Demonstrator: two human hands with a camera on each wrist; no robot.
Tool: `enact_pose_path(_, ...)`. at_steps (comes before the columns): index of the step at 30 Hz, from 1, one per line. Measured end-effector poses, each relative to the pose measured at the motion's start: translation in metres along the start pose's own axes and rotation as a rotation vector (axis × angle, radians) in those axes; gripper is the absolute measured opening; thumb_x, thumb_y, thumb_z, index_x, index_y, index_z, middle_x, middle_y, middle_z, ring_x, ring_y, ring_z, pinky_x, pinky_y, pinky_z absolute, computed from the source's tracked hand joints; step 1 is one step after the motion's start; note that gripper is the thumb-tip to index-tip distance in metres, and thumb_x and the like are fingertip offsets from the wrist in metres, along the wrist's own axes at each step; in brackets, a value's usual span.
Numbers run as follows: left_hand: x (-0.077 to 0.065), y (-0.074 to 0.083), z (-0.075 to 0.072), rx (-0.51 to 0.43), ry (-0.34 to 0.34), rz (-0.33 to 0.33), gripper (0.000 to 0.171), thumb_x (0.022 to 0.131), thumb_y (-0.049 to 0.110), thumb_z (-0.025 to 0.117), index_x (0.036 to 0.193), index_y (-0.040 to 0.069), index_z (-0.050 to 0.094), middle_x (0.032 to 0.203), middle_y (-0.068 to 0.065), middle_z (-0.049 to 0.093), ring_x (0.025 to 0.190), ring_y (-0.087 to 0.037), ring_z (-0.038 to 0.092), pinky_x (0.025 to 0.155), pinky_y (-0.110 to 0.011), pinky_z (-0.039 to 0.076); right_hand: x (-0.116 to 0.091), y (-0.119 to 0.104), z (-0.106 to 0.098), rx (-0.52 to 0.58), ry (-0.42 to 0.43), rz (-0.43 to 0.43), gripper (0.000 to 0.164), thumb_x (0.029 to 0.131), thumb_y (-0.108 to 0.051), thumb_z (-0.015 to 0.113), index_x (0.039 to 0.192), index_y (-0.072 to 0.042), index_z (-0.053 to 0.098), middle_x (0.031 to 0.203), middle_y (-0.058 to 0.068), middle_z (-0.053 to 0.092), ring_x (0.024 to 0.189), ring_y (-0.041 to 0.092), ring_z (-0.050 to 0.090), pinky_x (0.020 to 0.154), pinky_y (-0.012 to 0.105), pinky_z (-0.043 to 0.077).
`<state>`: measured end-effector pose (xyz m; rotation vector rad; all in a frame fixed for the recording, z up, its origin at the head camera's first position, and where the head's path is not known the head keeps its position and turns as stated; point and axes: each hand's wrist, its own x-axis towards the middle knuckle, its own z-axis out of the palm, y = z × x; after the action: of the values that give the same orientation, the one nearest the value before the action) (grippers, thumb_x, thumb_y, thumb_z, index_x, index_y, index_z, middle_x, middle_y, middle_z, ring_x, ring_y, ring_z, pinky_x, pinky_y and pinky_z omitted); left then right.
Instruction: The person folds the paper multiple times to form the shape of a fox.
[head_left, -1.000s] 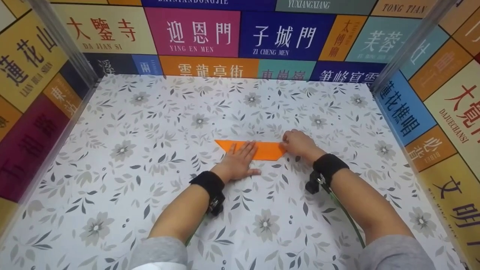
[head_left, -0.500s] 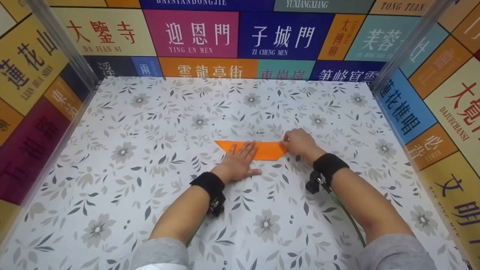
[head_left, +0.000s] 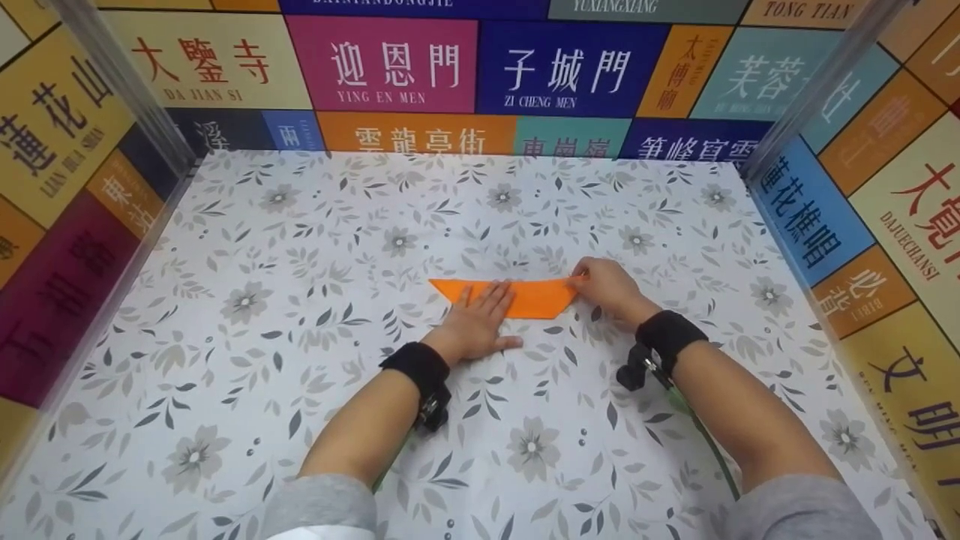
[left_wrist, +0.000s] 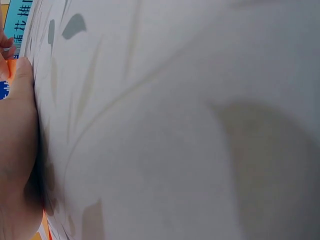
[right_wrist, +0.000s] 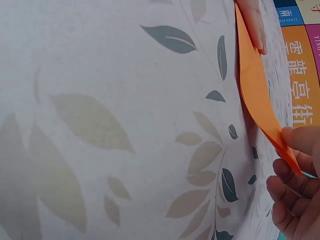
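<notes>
A folded strip of orange paper with slanted ends lies in the middle of the table, in the head view. My left hand rests flat on its left part, fingers straight and spread, covering some of it. With thumb and fingers my right hand pinches the far right corner. In the right wrist view the orange paper curves up off the surface toward the right hand, its tip between thumb and forefinger. Only the thumb side of the left hand shows in the left wrist view.
A white tabletop with a grey flower and leaf pattern spreads around the paper. Colourful panels with printed characters stand behind and on both sides. Black straps with small cameras and cables sit on both wrists.
My right hand has shifted slightly right and now pinches the paper's far right corner, lifting that end into a curve. The left hand stays in place on the paper.
</notes>
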<state>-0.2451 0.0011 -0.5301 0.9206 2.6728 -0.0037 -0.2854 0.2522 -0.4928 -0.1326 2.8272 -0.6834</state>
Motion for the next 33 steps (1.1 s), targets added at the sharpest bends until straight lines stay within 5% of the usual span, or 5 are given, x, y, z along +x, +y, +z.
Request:
enact_pose_path(6, -0.001, 0.0, 0.0, 0.002, 0.004, 0.001, 0.09, 0.093, 0.072, 0.021, 0.156, 0.012, -0.005, 0.163, -0.006, -0.012, 0.151, -0.023, -0.008, 0.121, -0.052, -0.002, -0.003, 0.002, -0.005, -0.001, 0.021, 0.003, 0.022, 0.093, -0.024, 0.061, 0.101, -0.004, 0.064, 0.094, 0.013, 0.064, 0.084, 0.026, 0.056, 0.074, 0.034, 0.044)
enact_pose_path(25, -0.001, 0.001, 0.003, -0.015, 0.026, -0.013, 0.094, 0.093, 0.073, 0.022, 0.155, 0.007, -0.003, 0.163, -0.012, -0.01, 0.151, -0.025, -0.007, 0.122, -0.047, -0.001, -0.005, 0.005, -0.008, -0.005, -0.004, 0.069, 0.018, 0.094, -0.021, 0.058, 0.1, -0.004, 0.061, 0.092, 0.012, 0.059, 0.077, 0.024, 0.053, 0.065, 0.03, 0.042)
enact_pose_path(33, 0.0, 0.0, 0.001, -0.018, 0.011, -0.017, 0.096, 0.093, 0.073, 0.021, 0.154, 0.005, -0.005, 0.162, -0.013, -0.011, 0.151, -0.026, -0.009, 0.122, -0.047, -0.002, -0.009, -0.001, -0.011, 0.086, 0.028, -0.003, 0.017, 0.093, -0.016, 0.056, 0.102, -0.001, 0.058, 0.101, 0.018, 0.063, 0.092, 0.028, 0.057, 0.082, 0.036, 0.047)
